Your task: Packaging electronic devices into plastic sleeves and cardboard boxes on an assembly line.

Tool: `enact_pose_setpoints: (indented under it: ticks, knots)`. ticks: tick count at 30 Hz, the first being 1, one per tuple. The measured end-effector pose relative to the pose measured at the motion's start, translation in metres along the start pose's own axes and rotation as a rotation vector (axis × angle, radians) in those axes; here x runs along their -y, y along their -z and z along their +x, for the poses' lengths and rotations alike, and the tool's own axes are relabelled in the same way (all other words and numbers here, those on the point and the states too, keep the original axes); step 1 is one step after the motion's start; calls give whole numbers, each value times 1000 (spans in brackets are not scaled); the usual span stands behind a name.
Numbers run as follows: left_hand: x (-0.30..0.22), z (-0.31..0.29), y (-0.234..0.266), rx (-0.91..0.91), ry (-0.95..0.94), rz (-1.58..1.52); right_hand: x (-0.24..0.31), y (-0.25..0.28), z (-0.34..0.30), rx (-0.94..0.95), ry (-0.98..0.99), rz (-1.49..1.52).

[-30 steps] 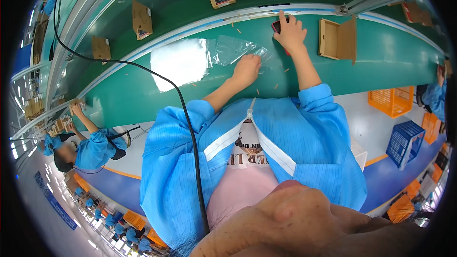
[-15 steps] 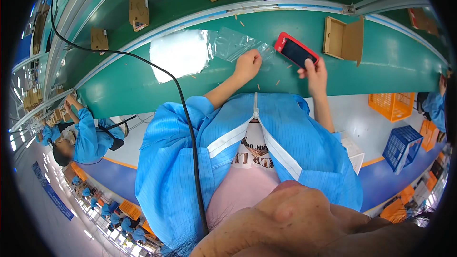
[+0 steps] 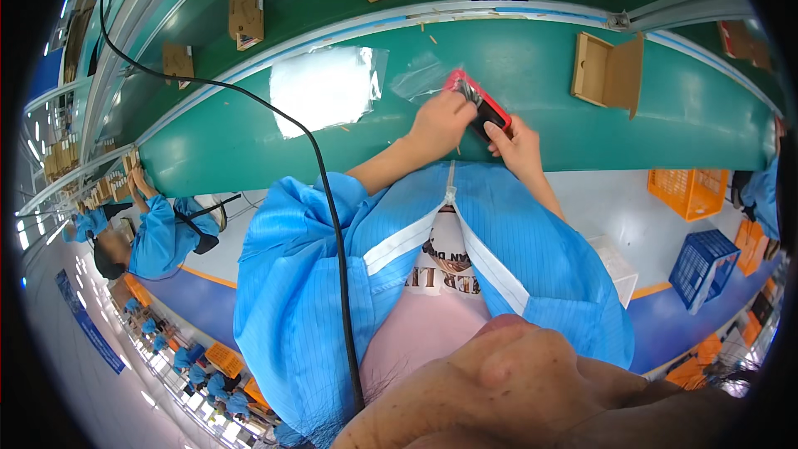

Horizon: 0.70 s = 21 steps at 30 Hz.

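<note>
A red-cased handheld device [image 3: 497,108] with a dark face is tilted above the green bench top. My right hand [image 3: 519,146] grips its near right end, thumb over the face. My left hand [image 3: 440,123] is closed at the device's far left end, its fingers pinching a thin clear plastic bag [image 3: 418,80]. Shiny film seems to lie over that red end; how far the bag covers it is hidden by my fingers. Left of my left hand lies a flat pile of clear bags [image 3: 320,90], whitened by glare.
An open cardboard box [image 3: 607,73] stands to the right on the bench [image 3: 682,120]. Beyond the rail, small boxes [image 3: 247,17] rest on a green belt. A black cable [image 3: 320,175] hangs across the left. Orange [image 3: 688,191] and blue crates [image 3: 703,259] stand on the floor.
The device has moved left and toward my left hand, which now meets its far end. The bag has come along with my left fingers, drawn up close against the device.
</note>
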<state>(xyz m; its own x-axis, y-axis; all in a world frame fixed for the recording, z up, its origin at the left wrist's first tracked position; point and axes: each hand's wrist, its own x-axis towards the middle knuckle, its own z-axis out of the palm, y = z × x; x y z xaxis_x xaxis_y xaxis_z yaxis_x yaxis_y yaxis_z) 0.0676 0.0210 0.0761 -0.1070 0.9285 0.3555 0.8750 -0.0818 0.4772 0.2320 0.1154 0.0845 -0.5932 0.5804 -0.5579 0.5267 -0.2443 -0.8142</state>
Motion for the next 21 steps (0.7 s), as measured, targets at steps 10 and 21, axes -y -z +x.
enact_pose_setpoints:
  ticks: [10, 21]
  knots:
    - [-15, 12, 34, -38, 109, -72, 2, 3, -9, 228, -213, 994]
    - [-50, 47, 45, -20, -361, -157, 34, 6, -16, 132, -164, 860]
